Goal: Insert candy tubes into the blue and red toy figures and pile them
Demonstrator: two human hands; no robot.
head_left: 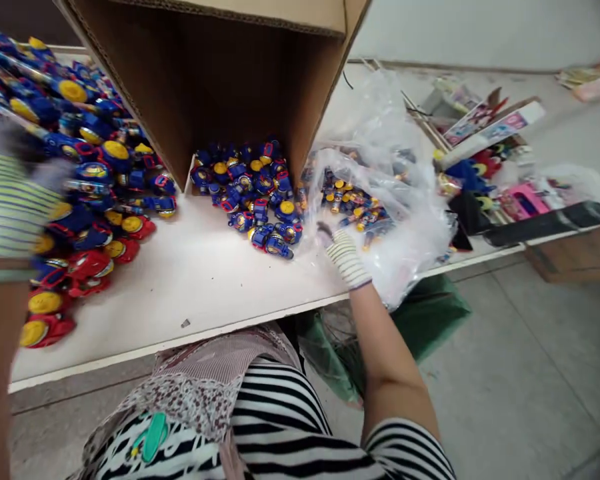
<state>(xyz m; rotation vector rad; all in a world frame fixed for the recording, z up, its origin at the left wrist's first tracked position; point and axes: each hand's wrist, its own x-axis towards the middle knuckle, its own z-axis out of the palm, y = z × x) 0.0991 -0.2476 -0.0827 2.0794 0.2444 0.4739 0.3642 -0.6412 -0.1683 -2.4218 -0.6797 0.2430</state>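
Striped sleeve (405, 450) nearest, the gloved right hand (347, 257) curls against a clear plastic bag (417, 260), though a grip is hard to confirm; the bag sits at the desk (180, 293) edge, small toys (355, 210) inside. Blurred, the left hand (13, 200) is beside a heap of blue-and-red toys (100, 200), its state unclear. A tilted carton (215, 87) opens over more toys (250, 187).

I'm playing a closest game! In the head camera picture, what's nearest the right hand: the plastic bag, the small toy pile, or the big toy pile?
Starting from the right hand:
1. Plastic bag: right at the hand, on its right.
2. Small toy pile: to its left, at the box's open side.
3. Big toy pile: far left on the table.
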